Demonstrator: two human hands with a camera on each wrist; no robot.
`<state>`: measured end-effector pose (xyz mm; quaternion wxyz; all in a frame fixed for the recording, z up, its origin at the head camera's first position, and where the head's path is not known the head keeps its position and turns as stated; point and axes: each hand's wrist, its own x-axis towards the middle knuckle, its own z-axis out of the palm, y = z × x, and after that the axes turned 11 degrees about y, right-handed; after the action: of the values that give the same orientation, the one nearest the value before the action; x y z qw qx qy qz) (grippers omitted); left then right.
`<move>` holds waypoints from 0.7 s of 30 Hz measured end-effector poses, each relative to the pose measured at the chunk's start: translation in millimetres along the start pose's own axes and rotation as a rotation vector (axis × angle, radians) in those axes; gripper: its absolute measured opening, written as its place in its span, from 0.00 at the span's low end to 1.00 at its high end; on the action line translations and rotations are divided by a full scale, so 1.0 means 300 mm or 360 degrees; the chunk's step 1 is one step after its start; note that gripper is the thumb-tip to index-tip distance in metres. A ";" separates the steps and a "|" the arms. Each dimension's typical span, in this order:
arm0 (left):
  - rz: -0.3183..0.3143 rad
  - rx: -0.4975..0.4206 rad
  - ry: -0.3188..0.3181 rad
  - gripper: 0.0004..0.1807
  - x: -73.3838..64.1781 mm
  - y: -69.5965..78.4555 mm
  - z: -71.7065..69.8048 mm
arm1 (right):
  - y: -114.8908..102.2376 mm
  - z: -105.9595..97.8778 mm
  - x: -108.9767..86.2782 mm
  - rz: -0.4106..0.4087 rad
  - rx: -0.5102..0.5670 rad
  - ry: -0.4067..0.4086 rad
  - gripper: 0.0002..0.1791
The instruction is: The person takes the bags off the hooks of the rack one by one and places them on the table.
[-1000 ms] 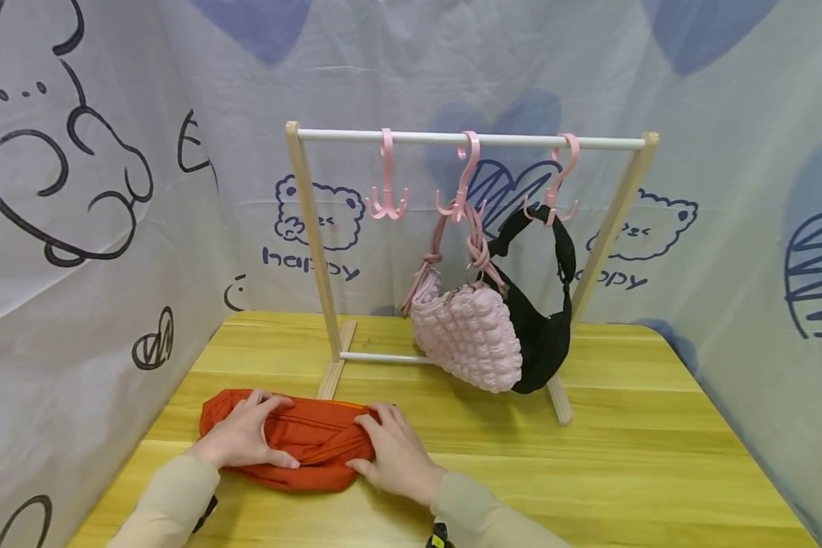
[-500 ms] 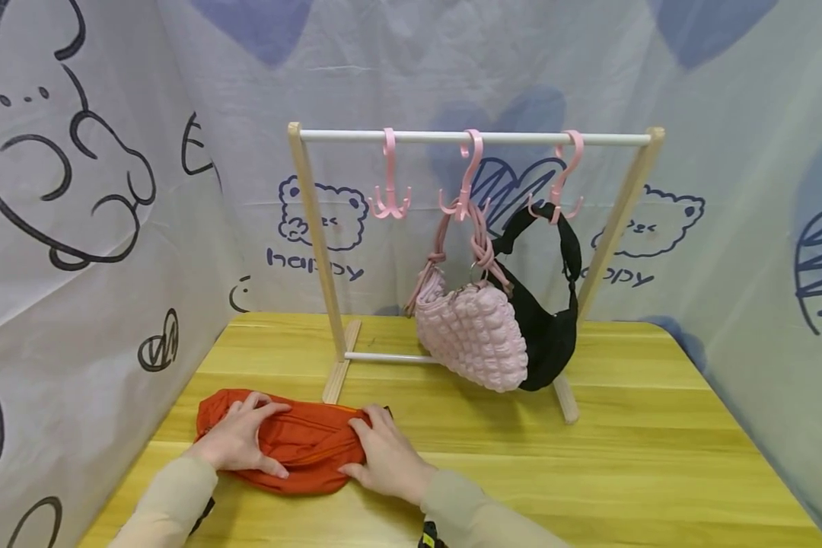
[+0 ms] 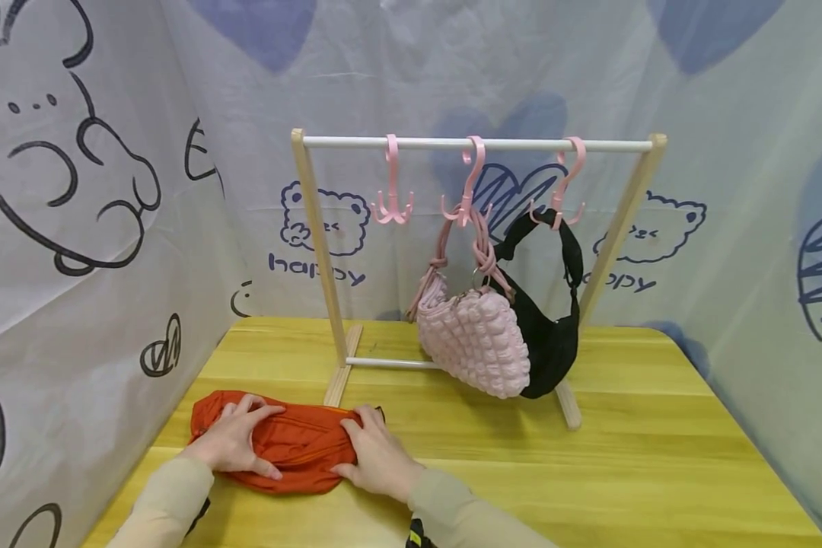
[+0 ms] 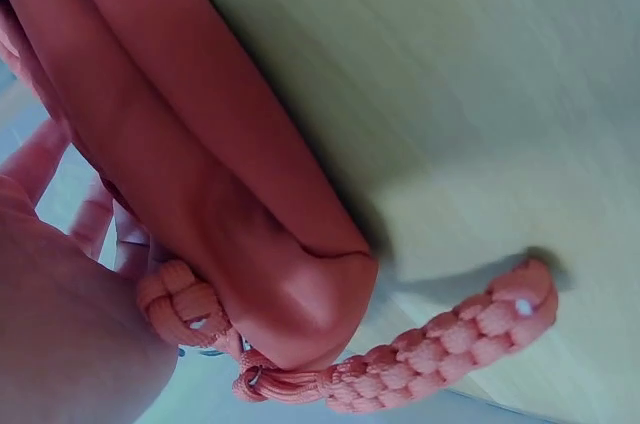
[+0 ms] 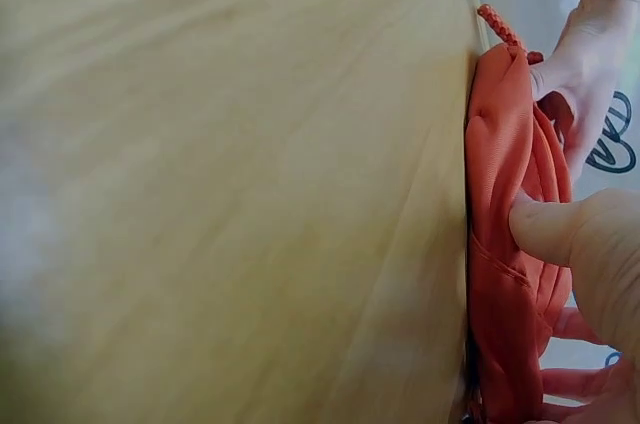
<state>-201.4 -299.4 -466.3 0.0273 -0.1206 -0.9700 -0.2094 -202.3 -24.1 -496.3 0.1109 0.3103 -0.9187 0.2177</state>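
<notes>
A soft orange-red fabric bag [image 3: 301, 434] with a zipper lies lengthwise on the wooden table at the front left. My left hand [image 3: 231, 441] grips its left part, thumb on the near side and fingers over the far side. At the right end my right hand [image 3: 382, 460] holds it the same way. In the left wrist view a braided orange cord [image 4: 440, 354] sticks out from the bag's end onto the table. The right wrist view shows my right thumb [image 5: 540, 229] pressing into the bag's near side.
Behind the bag stands a wood-and-white hanging rack [image 3: 438, 143] with pink hooks [image 3: 392, 205] on its bar. A pink puffy handbag [image 3: 476, 342] and a black shoulder bag [image 3: 555, 354] hang from two of them. Patterned fabric walls [image 3: 62, 342] enclose the table [image 3: 623, 472].
Both hands and the orange bag have shifted a little to the left along the table, with the grip unchanged. The hanging bags stay in place.
</notes>
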 end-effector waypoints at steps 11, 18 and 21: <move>0.0007 0.0011 -0.0023 0.55 0.017 -0.011 -0.021 | 0.009 0.020 0.023 -0.0003 0.0113 0.0072 0.36; -0.0069 -0.0012 -0.0162 0.54 0.034 0.024 -0.068 | 0.015 0.001 0.020 0.0027 0.0265 0.0093 0.33; -0.0058 -0.0042 -0.0135 0.52 0.044 0.049 -0.085 | 0.023 -0.017 0.014 0.0041 0.0352 0.0135 0.29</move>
<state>-210.6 -293.8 -435.7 -0.0191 -0.1121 -0.9694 -0.2174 -209.5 -19.1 -492.8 0.1119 0.2993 -0.8875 0.3319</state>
